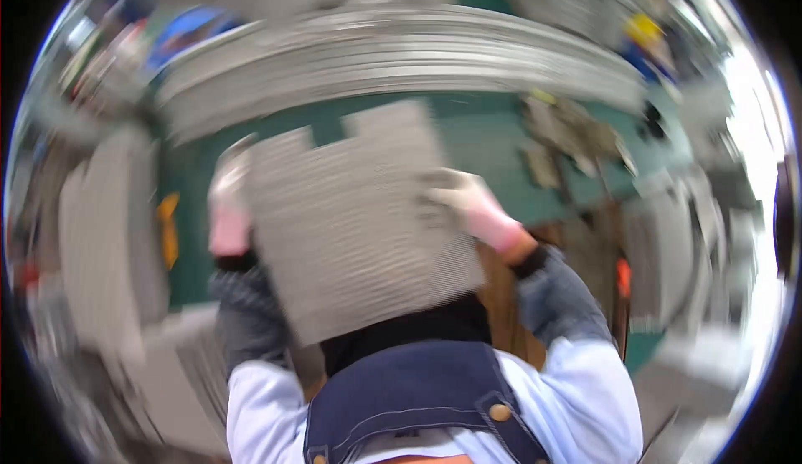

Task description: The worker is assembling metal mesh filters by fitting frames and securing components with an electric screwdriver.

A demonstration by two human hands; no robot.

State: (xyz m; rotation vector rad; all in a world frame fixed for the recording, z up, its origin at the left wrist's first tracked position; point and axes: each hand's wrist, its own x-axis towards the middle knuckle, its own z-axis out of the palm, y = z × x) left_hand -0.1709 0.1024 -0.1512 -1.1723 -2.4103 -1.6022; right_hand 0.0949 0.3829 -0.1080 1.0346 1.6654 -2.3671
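Note:
Between my two gloved hands is a grey, finely perforated sheet metal panel [351,213] with a notch cut into its far edge. My left hand [232,192], in a white and pink glove, grips the panel's left edge. On the right side my right hand [468,201] has its fingers curled over the panel's upper face, the thumb hidden. The panel is tilted, its near edge close to my dark apron [405,389]. Motion blurs the picture, so fine detail on the panel is smeared.
A green work table [493,151] lies under the panel. Long stacked grey sheets [401,55] run across its far side. Grey-brown work gloves [572,134] rest at the right, a yellow-orange tool [169,230] at the left. Stacked grey panels [109,230] stand further left.

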